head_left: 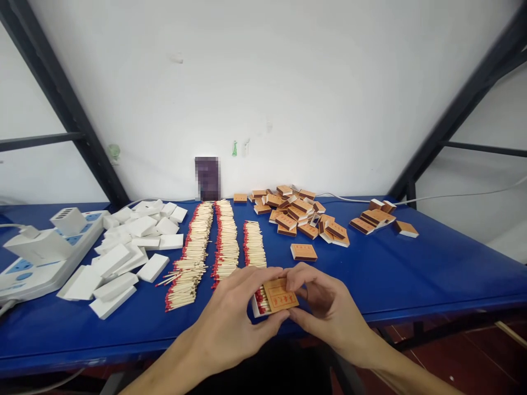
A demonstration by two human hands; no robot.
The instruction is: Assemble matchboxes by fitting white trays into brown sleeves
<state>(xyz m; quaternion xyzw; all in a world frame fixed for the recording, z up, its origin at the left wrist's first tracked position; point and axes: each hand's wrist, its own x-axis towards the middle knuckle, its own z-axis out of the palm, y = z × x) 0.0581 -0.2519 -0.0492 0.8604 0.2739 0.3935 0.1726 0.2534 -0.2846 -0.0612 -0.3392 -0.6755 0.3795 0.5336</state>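
Note:
Between both hands, over the front edge of the table, is a matchbox (pixel 283 297) with an orange sleeve. Its white tray sticks out on the left, full of matches with red heads. My left hand (pixel 228 315) grips the tray end, thumb below and fingers above. My right hand (pixel 329 307) pinches the sleeve at its right end. Beyond the hands, matches lie in three rows: a left row (pixel 196 241), a middle row (pixel 225 236) and a shorter right row (pixel 254 244). A single matchbox (pixel 303 252) lies just past my right hand.
White trays (pixel 123 258) are heaped at the left, beside a power strip (pixel 78 258) with chargers. A pile of matchboxes (pixel 298 211) stands at the back, and several more boxes (pixel 376 218) lie to the right. A dark pixelated object (pixel 208 178) leans on the wall.

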